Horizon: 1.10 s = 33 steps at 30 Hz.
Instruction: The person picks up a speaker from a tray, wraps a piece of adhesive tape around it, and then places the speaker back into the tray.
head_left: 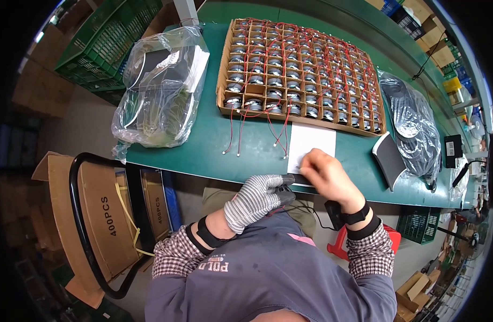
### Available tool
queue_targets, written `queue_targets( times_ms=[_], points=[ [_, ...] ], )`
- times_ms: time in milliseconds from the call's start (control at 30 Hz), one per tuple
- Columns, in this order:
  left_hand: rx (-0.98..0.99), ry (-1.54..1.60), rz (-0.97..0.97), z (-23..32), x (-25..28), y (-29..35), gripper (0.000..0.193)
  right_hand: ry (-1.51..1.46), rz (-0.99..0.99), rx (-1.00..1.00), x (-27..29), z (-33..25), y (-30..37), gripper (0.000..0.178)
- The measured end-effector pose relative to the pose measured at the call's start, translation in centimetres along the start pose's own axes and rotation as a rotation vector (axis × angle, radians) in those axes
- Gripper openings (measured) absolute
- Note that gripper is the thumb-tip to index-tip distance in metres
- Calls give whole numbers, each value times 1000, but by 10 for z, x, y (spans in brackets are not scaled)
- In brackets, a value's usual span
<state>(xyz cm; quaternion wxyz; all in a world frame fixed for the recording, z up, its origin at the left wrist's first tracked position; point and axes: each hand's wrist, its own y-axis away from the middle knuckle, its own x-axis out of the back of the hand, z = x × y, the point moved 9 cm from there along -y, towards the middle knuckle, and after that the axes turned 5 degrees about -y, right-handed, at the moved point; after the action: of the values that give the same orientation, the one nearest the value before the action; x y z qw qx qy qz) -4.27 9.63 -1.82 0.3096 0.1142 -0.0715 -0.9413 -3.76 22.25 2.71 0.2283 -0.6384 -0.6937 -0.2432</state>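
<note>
Green bench (203, 155): small dark part (287, 179) between gloved left hand (255, 199) and right hand (328, 176) grip.

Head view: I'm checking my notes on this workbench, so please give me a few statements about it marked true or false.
1. The left hand wears a grey knit glove. True.
2. The right hand is gloved too. False: it is bare.
3. The cardboard tray holds small round parts with red wires. True.
4. The white sheet lies on the floor. False: it lies on the green table, under the right hand.
5. A clear plastic bag sits left of the tray. True.
</note>
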Motion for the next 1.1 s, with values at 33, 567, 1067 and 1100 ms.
queue_targets(
  times_ms=[33,567,1067,1100],
  points=[
    [7,38,-1,-1,0,0,32,-192,8,-105,6,13,4,11],
    [194,645,68,0,13,10,31,-785,-40,-235,9,7,19,12],
    [94,500,150,-3,30,14,34,-828,-247,-220,-49,-22,-3,15],
    [35,388,139,4,31,13,34,-827,-236,-225,-49,-22,-3,15]
  ],
)
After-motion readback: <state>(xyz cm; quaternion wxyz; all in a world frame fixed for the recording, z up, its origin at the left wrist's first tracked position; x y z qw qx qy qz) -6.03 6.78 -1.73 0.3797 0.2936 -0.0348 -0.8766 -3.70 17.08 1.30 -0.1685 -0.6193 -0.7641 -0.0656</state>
